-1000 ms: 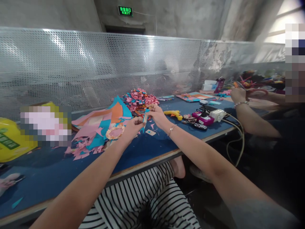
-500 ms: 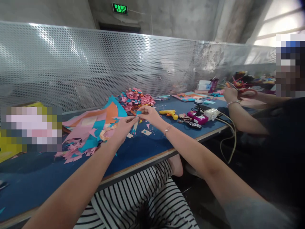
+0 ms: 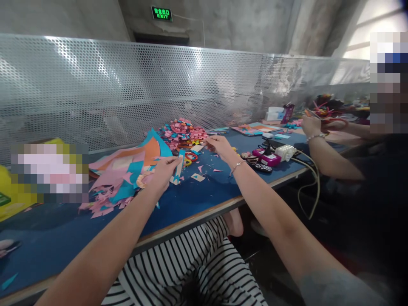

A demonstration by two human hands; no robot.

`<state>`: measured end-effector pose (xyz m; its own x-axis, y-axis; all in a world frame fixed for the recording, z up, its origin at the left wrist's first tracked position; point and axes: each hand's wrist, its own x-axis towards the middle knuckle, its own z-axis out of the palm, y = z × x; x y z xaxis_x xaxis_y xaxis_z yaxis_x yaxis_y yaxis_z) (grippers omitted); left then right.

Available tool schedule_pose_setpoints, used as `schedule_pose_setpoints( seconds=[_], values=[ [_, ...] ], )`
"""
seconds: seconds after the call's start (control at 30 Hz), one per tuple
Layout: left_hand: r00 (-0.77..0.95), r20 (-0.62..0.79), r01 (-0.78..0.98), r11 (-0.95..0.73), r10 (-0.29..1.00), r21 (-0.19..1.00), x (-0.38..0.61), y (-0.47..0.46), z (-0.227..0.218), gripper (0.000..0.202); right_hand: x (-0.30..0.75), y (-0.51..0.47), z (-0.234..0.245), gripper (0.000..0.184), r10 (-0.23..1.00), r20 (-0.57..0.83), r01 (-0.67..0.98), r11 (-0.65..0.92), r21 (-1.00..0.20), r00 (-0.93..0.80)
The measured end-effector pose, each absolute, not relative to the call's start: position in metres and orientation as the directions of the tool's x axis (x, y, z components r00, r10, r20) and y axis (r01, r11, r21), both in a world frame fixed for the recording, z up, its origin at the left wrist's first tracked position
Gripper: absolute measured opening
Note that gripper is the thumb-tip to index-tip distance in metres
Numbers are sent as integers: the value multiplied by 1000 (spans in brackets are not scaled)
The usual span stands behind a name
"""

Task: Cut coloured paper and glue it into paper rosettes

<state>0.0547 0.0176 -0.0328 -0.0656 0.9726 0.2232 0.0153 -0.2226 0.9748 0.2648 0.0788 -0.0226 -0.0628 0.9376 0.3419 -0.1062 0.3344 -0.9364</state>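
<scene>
My left hand (image 3: 167,168) pinches a narrow blue and pale paper strip (image 3: 179,165) that stands up between thumb and fingertips. To its right, raised over the table, is my right hand (image 3: 221,146). Its fingertips are drawn together close to the front of a heap of small pink, blue and orange pieces (image 3: 183,132); whatever they hold is too small to make out. Scissors with red and yellow handles (image 3: 191,158) lie between my hands. Behind my left hand are sheets of coloured paper (image 3: 149,148) and pink cut scraps (image 3: 98,208).
A yellow glue gun lies mostly hidden behind my right hand. Further right sit a purple device (image 3: 267,157), a white power strip (image 3: 284,152) and a hanging cable (image 3: 315,191). A perforated metal screen (image 3: 127,85) stands behind. On the right a co-worker's hand (image 3: 311,126) holds scissors.
My right hand has parted from my left and moved right, covering most of the glue gun. The strip in my left hand and the scissors now show more plainly.
</scene>
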Motion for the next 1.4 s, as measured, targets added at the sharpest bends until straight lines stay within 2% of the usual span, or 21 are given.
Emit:
schedule_pose_setpoints(
  seconds=[0.07,0.17,0.23,0.37,0.43,0.63,0.73,0.83,0.93,1.03,1.17,1.3,1.4],
  values=[
    [-58,217,53,-214,975,975,54,18,-33,26,261,75,-21,7,954,275,-194,249,-949,-120],
    [-60,217,54,-214,974,975,54,16,-30,30,256,66,-17,8,962,219,-218,182,-959,-161],
    [-48,219,45,-217,975,975,56,14,-29,33,252,59,-15,11,954,216,-204,173,-963,-209],
    [-74,242,90,-235,967,968,60,16,-29,38,235,46,-19,22,861,197,-97,172,-980,-468],
    [-110,257,143,-241,960,960,61,21,-30,41,225,43,-24,25,826,184,-53,184,-981,-534],
    [-185,407,295,-344,894,891,62,20,-26,33,207,46,-34,31,825,266,-181,202,-963,-498],
    [-120,346,152,-327,931,933,64,9,-17,35,204,44,-33,31,830,287,-235,194,-952,-478],
    [-62,261,-63,-265,963,962,63,0,-6,36,205,42,-32,30,863,235,-215,151,-965,-447],
    [-76,234,-124,-242,969,962,58,-5,1,38,209,39,-30,29,904,192,-155,142,-978,-382],
    [-93,242,15,-242,966,970,56,-10,0,37,214,33,-27,28,899,254,-126,223,-967,-355],
    [15,245,153,-244,969,957,62,-18,-9,36,217,21,-23,21,871,346,-75,342,-937,-348],
    [7,266,105,-265,964,958,70,-28,-15,32,220,7,-25,32,857,457,57,483,-874,-239],
    [-4,227,5,-227,974,974,77,-40,-14,27,224,-9,-28,23,720,684,208,691,-692,-117]
  ],
)
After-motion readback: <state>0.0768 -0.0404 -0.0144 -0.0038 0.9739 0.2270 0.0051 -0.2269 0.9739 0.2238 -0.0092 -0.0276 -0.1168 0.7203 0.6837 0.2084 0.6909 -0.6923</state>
